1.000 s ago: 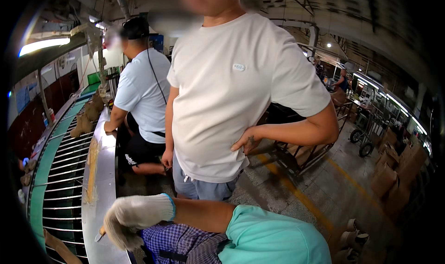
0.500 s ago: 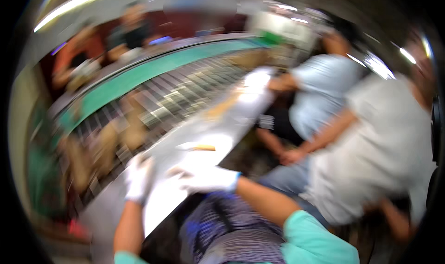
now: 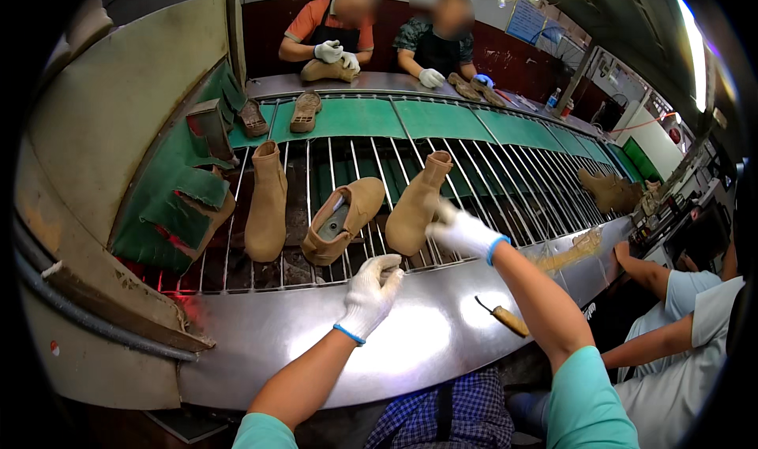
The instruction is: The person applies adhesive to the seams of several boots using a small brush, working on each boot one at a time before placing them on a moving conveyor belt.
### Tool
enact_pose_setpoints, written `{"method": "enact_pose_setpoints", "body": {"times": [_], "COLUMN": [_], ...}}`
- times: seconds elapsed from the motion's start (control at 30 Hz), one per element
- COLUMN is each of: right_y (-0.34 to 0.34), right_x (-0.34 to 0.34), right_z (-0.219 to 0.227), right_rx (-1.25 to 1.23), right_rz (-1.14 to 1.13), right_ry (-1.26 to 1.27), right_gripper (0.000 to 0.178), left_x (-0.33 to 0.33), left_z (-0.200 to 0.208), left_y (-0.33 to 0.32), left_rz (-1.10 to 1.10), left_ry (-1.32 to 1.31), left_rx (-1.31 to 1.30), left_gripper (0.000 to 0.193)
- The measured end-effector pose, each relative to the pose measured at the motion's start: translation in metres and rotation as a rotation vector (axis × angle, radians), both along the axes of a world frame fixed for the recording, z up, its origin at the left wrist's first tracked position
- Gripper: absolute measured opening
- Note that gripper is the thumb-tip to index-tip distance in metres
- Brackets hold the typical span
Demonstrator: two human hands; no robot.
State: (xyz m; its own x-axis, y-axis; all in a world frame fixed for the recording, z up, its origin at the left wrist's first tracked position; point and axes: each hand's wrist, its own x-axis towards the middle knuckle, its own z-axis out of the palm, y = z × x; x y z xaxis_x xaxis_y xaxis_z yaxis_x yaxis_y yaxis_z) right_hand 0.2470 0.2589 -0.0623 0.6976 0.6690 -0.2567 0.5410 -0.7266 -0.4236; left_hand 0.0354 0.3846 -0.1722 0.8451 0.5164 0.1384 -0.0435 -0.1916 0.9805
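Three tan boots lie on the metal rods of a conveyor in front of me. My right hand [image 3: 466, 230], in a white glove and slightly blurred, reaches to the right side of the right boot [image 3: 414, 208]; its fingers are apart, and whether they touch it I cannot tell. White-gloved too, my left hand [image 3: 369, 295] hovers by the conveyor's near edge, fingers loosely bent and nothing in them. Just beyond it, the middle boot [image 3: 359, 208] lies with its opening toward me. The left boot [image 3: 267, 204] points its toe my way.
A wooden-handled hook tool [image 3: 509, 320] lies on the metal ledge [image 3: 300, 331]. Green flaps [image 3: 178, 204] hang at a tunnel mouth, left, with red light below. Shoe soles [image 3: 305, 111] rest on the far green belt [image 3: 355, 119]. Two gloved people work opposite; others sit at right.
My view has swung left toward the tunnel mouth and sharpened. My right hand has gone from over the metal ledge to beside the right boot; my left is still near the conveyor's edge.
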Motion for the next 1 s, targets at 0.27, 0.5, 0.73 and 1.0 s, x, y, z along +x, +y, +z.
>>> {"method": "enact_pose_setpoints", "body": {"times": [0.27, 0.5, 0.73, 1.0], "right_y": [0.003, -0.048, -0.095, -0.133], "right_x": [0.022, -0.128, -0.168, -0.227], "right_z": [0.009, 0.025, 0.032, 0.011], "right_rx": [0.71, 0.015, 0.403, 0.487], "right_rz": [-0.185, 1.097, 0.566, 0.645], "right_ry": [0.598, 1.065, 0.92, 0.818], "right_gripper": [0.062, 0.051, 0.041, 0.058], "left_x": [-0.001, -0.001, -0.002, 0.003], "left_z": [-0.001, -0.013, -0.006, -0.034], "left_y": [0.003, 0.006, 0.013, 0.019], "left_rz": [-0.017, 0.026, 0.007, -0.06], "left_ry": [-0.015, -0.113, -0.096, -0.127], "left_rx": [-0.051, -0.177, -0.015, -0.08], "left_gripper": [0.032, 0.029, 0.028, 0.028]}}
